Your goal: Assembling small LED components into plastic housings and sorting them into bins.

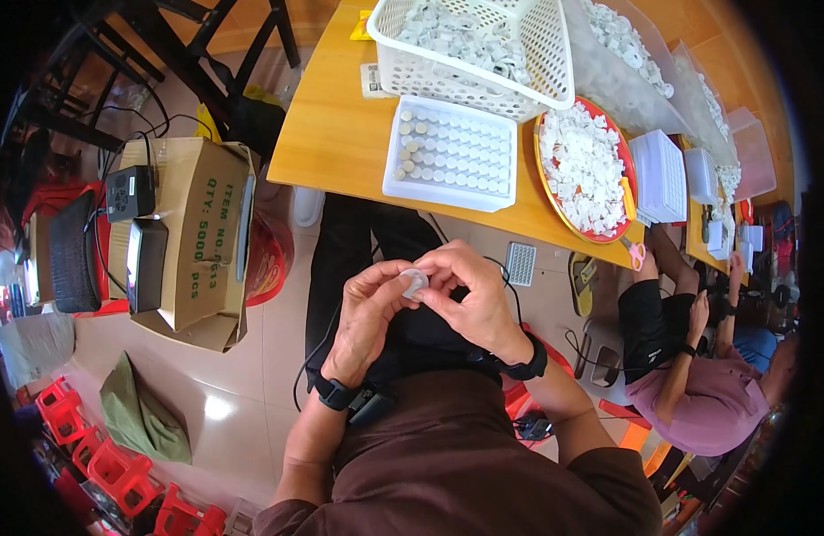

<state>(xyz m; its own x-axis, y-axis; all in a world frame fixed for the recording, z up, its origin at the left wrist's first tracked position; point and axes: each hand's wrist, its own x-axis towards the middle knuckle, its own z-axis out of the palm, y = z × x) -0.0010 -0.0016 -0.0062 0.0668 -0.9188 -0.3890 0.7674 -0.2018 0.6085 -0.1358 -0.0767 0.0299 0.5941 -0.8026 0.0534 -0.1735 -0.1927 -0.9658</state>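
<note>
Over my lap, both hands meet at a small round white plastic piece. My left hand pinches it from the left between thumb and fingers. From the other side, the thumb and fingers of my right hand close on its edge. Beyond the hands, at the table's near edge, lies a white tray with rows of round recesses. Several small greyish discs sit in its left part. To its right, a red plate with a yellow rim is heaped with small white plastic parts.
A perforated white basket of pale parts stands at the wooden table's back. Pink-handled scissors stick out at the right edge. A cardboard box stands on the left. Another person sits at right; red stools are lower left.
</note>
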